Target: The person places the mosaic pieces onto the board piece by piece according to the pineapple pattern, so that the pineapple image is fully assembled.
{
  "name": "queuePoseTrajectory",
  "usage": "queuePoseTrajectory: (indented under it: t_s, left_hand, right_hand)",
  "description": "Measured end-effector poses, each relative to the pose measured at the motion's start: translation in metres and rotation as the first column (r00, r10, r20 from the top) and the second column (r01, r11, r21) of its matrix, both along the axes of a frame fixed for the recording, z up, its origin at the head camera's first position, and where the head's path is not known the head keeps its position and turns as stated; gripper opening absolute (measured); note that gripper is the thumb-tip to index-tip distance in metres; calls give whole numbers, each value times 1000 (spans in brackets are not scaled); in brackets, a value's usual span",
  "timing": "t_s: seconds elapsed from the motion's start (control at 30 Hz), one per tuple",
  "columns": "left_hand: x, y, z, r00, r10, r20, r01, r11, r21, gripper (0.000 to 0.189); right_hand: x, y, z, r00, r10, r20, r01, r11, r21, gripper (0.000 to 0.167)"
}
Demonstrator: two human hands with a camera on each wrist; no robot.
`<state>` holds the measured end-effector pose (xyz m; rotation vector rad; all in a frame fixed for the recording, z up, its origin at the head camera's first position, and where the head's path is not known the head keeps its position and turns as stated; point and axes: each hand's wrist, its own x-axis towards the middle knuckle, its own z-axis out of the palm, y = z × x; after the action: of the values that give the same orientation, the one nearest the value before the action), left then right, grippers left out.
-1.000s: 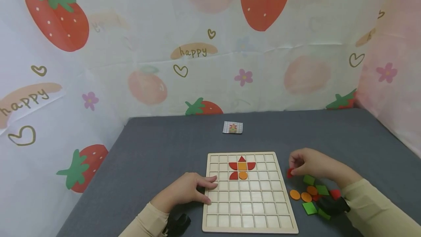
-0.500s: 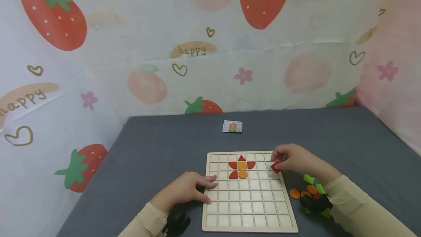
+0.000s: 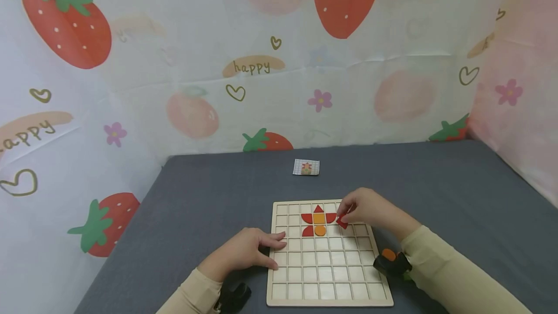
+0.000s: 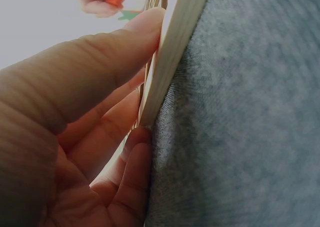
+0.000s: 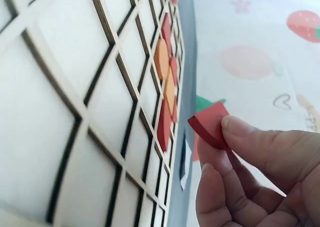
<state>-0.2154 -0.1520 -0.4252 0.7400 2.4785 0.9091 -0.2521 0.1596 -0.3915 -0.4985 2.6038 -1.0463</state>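
While the board (image 3: 323, 274) is steadied on the grey cloth (image 3: 209, 197) at its left edge, a red piece (image 3: 342, 222), one side curved, is held above its upper right part, raised clear of the grid in the right wrist view. Right hand (image 3: 365, 206): the piece is pinched between thumb and fingers. Left hand (image 3: 248, 250): nothing is grasped; thumb and forefinger are laid extended on the board's rim, with other fingers set against its edge. Already seated in cells: one triangle (image 3: 318, 209), red; one square (image 3: 319, 218), orange, flanked by two red quarters (image 3: 307, 218); below it one disc (image 3: 320, 230), orange, with a third quarter (image 3: 308, 231) at its left. Well behind the board, one card (image 3: 306, 167) is laid, printed with a small coloured figure too fine to be read in detail. Loose stock, partly hidden by the black wrist unit (image 3: 393, 264): one orange piece (image 3: 389, 255); others cannot be counted. Step in hand, as judged: carriage of the piece, not yet placed. By the next move, the curved side would need to be turned correctly and the piece lowered squarely between the dividers, probably into the bare cell right of the disc.
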Motion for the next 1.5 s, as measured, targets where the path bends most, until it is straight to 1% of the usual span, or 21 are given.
queuePoseTrajectory:
  t_s: [0.1, 0.2, 0.33, 0.5, 0.63, 0.9, 1.03, 1.33, 1.5]
  left_hand:
    - [0, 0, 1, 1000, 1, -2, -1, 1000, 0, 54]
    - [1, 0, 1, 1000, -2, -2, 2, 1000, -3, 54]
    - [0, 1, 1, 1000, -6, -7, 6, 1000, -8, 54]
    - [-1, 1, 0, 1000, -5, -11, 4, 1000, -16, 54]
    - [-2, 0, -1, 1000, -2, -8, 2, 1000, -9, 54]
    - [-1, 1, 0, 1000, -3, -18, 2, 1000, -10, 53]
    - [-1, 1, 0, 1000, -2, -20, 2, 1000, -10, 53]
    - [-2, 0, -2, 1000, -9, -22, 8, 1000, -17, 54]
    - [-1, 0, -3, 1000, -7, -23, 6, 1000, -18, 54]
  right_hand:
    - [0, -7, -2, 1000, 8, -21, -7, 999, 31, 10]
    - [1, -14, -5, 999, -5, -36, 7, 998, 57, 13]
    - [1, -20, -8, 998, -31, -45, 34, 997, 65, 19]
    - [2, -24, -11, 999, -28, -42, 31, 997, 66, 20]
    - [1, -27, -13, 998, -40, -44, 43, 996, 79, 20]
    - [2, -27, -14, 999, -38, -24, 41, 993, 109, 19]
    - [3, -29, -14, 998, -55, -32, 59, 990, 127, 20]
    - [7, -32, -17, 998, -42, -51, 49, 986, 158, 20]
    - [7, -31, -16, 999, -46, -30, 50, 987, 152, 18]
